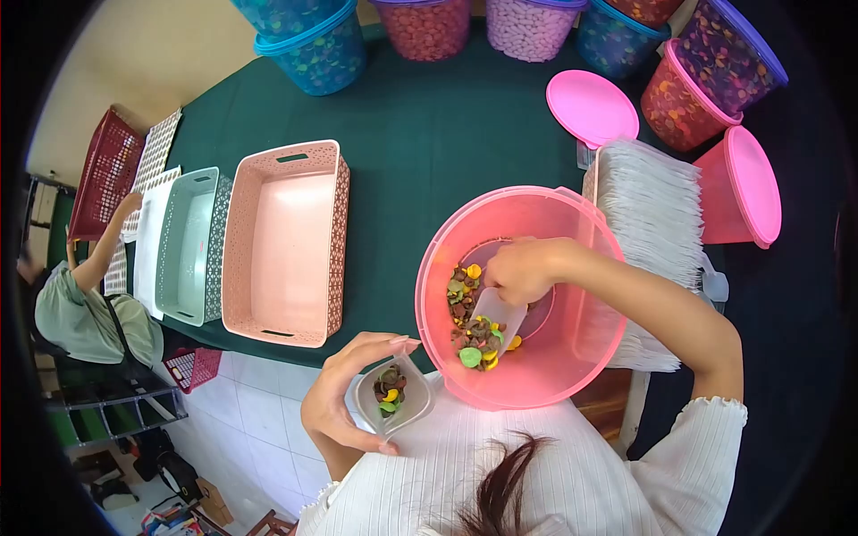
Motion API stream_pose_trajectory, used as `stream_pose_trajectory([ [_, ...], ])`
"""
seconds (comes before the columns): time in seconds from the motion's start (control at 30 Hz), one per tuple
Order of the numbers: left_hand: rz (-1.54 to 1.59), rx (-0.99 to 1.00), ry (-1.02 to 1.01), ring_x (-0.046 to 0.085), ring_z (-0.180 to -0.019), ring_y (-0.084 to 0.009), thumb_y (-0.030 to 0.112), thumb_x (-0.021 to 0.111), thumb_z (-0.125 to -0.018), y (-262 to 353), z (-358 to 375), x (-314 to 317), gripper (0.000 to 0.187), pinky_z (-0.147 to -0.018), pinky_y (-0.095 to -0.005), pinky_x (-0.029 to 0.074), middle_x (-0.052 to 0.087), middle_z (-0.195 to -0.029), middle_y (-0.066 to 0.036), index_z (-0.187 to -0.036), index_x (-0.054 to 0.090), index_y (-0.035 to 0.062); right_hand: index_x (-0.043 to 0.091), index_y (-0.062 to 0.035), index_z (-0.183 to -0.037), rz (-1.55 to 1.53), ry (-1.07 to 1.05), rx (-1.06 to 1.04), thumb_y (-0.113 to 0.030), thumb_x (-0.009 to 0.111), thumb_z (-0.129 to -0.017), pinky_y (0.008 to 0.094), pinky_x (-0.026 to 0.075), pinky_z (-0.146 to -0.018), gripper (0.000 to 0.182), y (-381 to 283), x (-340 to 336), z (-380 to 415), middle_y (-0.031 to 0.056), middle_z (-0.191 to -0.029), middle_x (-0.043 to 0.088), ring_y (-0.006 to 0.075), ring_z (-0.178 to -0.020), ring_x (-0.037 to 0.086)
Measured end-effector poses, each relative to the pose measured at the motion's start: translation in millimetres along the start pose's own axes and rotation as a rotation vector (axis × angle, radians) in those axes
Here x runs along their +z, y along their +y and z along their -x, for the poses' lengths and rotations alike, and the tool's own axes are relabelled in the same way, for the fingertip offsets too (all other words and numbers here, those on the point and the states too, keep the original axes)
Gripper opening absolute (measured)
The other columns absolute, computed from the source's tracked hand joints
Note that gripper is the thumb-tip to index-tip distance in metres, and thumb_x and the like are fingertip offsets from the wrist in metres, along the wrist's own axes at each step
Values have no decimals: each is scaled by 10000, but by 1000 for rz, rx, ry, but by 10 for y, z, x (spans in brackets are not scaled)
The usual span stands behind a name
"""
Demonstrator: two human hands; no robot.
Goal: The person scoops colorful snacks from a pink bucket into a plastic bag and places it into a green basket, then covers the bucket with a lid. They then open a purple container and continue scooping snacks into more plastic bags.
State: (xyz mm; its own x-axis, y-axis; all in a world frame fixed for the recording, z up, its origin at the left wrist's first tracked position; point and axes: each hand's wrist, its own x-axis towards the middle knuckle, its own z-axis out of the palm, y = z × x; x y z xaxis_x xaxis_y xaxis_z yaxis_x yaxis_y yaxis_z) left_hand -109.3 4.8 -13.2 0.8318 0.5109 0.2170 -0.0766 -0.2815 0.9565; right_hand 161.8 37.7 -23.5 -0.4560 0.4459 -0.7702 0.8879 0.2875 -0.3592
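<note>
My right hand (529, 270) reaches into a pink plastic tub (581, 330), its fingers wrapped round the handle of a translucent scoop (500, 314). Brown, yellow and green candy-like pieces (462, 295) lie along the tub's left side, some on and around the scoop. Just left of the tub, my left hand (335, 402) grips a small clear plastic pouch (418, 409) by its sides, mouth spread and facing up. A few of the same pieces (389, 390) rest at the pouch's bottom.
A pink basket (281, 250) and a mint basket (185, 255) stand left on the green tablecloth (420, 116). Stacked clear pouches (651, 214) lie right of the tub. Filled lidded tubs (429, 31) line the back. A pink lid (593, 107) lies nearby. Another person (94, 304) works at far left.
</note>
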Motion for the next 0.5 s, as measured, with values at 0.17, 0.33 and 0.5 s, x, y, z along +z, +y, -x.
stream_pose_trajectory([
  [0.17, 176, -40, 444, 500, -952, -331, 406, 834, -360, 123, -93, 235, 1007, -786, -408, 433, 469, -1036, -227, -1155, 402, -36, 578, -34, -910, -323, 85, -170, -177, 437, -766, 379, 405, -757, 247, 67, 94, 240, 126, -790, 599, 268, -764, 562],
  [0.33, 344, -362, 1066, 515, -919, -330, 413, 836, -363, 306, -235, 412, 987, -784, -435, 446, 473, -993, -190, -1153, 407, 5, 568, -24, -884, -333, 139, -144, -194, 441, -777, 384, 413, -702, 237, 143, 134, 313, 145, -747, 577, 269, -714, 550],
  [0.5, 325, 561, 498, 450, -1028, -319, 456, 834, -326, 283, -254, 183, 1184, -865, -464, 377, 412, -1117, -189, -1250, 260, -11, 573, -1, -871, -282, 274, -119, -151, 409, -770, 361, 430, -654, 245, 84, -56, 808, 154, -708, 578, 271, -675, 561],
])
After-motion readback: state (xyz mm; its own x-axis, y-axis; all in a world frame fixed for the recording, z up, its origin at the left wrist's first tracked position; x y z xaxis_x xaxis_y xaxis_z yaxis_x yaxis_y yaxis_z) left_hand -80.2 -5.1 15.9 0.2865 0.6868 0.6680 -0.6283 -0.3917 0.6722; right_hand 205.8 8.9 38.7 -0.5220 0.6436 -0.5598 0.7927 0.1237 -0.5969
